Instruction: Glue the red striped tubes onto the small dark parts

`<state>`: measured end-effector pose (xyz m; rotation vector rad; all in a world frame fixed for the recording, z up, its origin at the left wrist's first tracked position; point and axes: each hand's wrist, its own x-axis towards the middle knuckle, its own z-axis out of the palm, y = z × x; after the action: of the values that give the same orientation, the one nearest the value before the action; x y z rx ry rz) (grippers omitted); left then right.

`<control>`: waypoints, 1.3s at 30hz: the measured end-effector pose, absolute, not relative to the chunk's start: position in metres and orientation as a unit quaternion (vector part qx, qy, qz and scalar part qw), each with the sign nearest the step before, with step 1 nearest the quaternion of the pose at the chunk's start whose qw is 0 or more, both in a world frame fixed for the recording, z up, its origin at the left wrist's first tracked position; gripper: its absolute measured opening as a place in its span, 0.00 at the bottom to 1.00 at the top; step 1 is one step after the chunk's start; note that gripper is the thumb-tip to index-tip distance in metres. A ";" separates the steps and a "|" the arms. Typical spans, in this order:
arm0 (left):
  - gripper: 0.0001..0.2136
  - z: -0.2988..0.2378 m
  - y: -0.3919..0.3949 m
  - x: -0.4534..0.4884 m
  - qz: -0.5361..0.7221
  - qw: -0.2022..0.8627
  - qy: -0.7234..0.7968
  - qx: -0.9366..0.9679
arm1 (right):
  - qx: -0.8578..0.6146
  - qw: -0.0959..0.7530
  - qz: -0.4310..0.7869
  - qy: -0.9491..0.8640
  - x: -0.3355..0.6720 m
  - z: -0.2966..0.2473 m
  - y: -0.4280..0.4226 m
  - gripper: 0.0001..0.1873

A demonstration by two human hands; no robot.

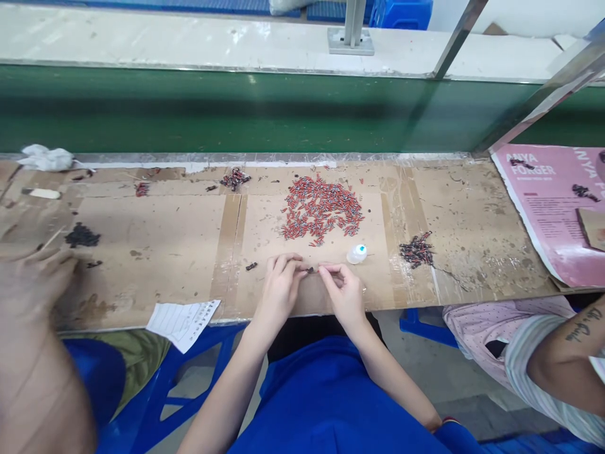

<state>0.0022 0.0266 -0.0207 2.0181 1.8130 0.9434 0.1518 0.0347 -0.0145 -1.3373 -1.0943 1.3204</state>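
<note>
On the pink printed sheet (543, 221) at the right edge of the frame, we read "ANYA FORGER" in pale capitals, with smaller lines beneath that blur past reading. Part of the same lettering runs up its far side. Script is inked on the forearm (574, 325) of a person at lower right; we cannot make out all of it. Left of bottom centre, a white paper slip (184, 321) with rows of marks too small to read juts over the desk's near edge.

The cardboard-covered desk (155, 233) spans the frame from side to side, with a green panel (236, 113) rising along its far edge. Just below centre, near the front edge, we find a small dark piece (310, 270) between the fingertips of both hands. The left hand (283, 287) has its grip pinched on it; the right hand (346, 290) comes close from the other side, but we cannot tell whether that grip is clamped.

A broad pile of red-and-black parts (322, 208) lies above the hands. A small white bottle (357, 254) tips over just beyond the right hand, and taped cardboard separates it from a dark heap (416, 251) farther right. Wider cardboard stretches left, towards a co-worker's hand (40, 277).
</note>
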 end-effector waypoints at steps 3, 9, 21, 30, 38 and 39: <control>0.05 -0.013 0.024 0.003 0.337 0.196 0.618 0.682 | -0.525 0.466 0.570 -0.427 0.150 -0.012 0.035 0.12; 0.07 0.003 0.020 0.009 0.369 0.228 0.597 0.675 | -0.521 0.470 0.568 -0.429 0.153 -0.003 0.036 0.12; 0.09 0.019 0.011 0.011 0.396 0.318 0.606 0.613 | -0.495 0.492 0.556 -0.451 0.153 0.002 0.032 0.08; 0.10 0.029 0.011 0.013 0.399 0.405 0.612 0.549 | -0.488 0.501 0.577 -0.421 0.151 0.005 0.028 0.11; 0.09 0.029 0.010 0.017 0.392 0.385 0.623 0.557 | -0.482 0.515 0.535 -0.465 0.153 0.002 0.025 0.07; 0.09 0.029 0.010 0.018 0.390 0.384 0.624 0.558 | -0.483 0.515 0.524 -0.477 0.153 0.001 0.024 0.07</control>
<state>0.0178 0.0096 0.0293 1.4219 1.5895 0.9946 0.1529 0.0242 0.0010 -1.1606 -1.1456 1.2591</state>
